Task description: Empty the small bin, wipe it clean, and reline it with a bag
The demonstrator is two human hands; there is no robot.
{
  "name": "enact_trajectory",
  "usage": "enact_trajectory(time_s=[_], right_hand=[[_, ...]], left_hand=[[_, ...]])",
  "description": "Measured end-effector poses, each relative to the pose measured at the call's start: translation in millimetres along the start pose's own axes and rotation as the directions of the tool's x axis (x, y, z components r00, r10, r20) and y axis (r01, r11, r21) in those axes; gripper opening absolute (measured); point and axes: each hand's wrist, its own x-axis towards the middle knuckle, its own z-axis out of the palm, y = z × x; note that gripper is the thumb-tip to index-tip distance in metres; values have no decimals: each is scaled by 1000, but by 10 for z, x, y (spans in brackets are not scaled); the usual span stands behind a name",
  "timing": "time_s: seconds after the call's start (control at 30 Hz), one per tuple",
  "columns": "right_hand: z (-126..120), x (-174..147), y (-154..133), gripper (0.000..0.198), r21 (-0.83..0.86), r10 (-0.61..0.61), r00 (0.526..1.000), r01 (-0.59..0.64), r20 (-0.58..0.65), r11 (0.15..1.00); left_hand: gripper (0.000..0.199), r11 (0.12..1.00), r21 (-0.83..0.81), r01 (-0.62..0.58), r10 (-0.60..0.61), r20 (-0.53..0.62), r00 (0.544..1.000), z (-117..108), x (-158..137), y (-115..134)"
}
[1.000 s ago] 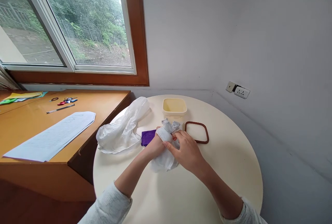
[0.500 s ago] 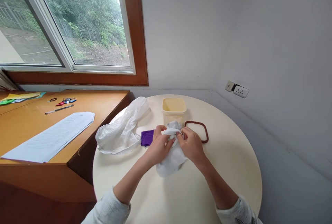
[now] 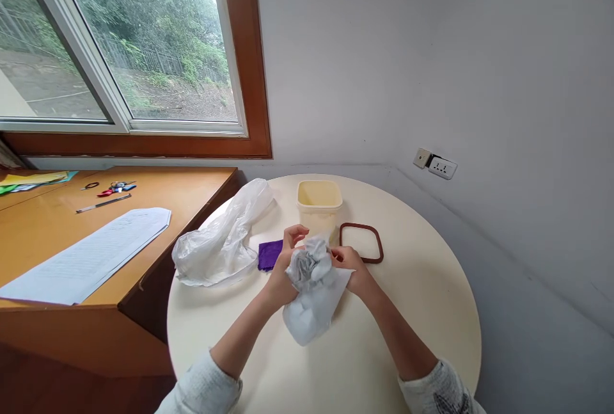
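A crumpled white bag [image 3: 309, 308] is held up over the round table, its gathered mouth loose and showing greyish folds. My left hand [image 3: 282, 273] is closed on the bag's left side, thumb hidden by the folds, some fingers curled above it. On the other side my right hand [image 3: 352, 268] grips the bag near its neck, with fingertips partly behind the material. Just beyond the bag stands a pale yellow plastic container [image 3: 320, 203], uncovered. A folded purple cloth [image 3: 269, 254] lies left of my left hand. Beyond my right hand is a brown rounded-square ring [image 3: 381, 249].
A translucent plastic bag [image 3: 215, 247] spreads over the left of the round cream table [image 3: 407, 324]. Against it stands a wooden desk [image 3: 201, 187] with papers [image 3: 96, 254], a pen [image 3: 103, 203] and keys [image 3: 118, 188]. A wall socket [image 3: 442, 167] is at the right.
The twisted strip at the bag's top has come loose and the neck has spread. Both hands have moved slightly apart and down, and the bag has tipped towards me.
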Motion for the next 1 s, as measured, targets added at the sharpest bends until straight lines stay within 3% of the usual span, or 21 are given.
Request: enact_trajectory(time_s=[0.07,0.13,0.27,0.43,0.77,0.9,1.0], right_hand=[[8,-26,-15,17,-12,-29,1000,29,2,1000],[-3,-66,-57,10,-34,-126,989,123,-80,992],[-49,-173,-182,8,-78,-362,889,355,-280,932],[-81,-284,-271,5,-34,-468,840,478,-273,878],[36,-288,-183,48,-75,-570,813,566,-116,821],[108,-285,-214,34,-1,-519,848,522,-109,853],[111,-299,-256,18,11,-460,884,462,-77,887]], left_hand=[[21,992,-79,102,-103,-5,995,7,27,32],[30,964,-156,216,-218,5,976,5,49,76],[42,865,-329,378,-373,79,924,-18,65,152],[53,746,-485,457,-467,109,877,-60,64,136],[48,602,-662,446,-433,199,879,-72,81,129],[56,604,-658,449,-399,239,886,-48,69,142],[56,687,-568,453,-382,248,890,-45,53,154]])
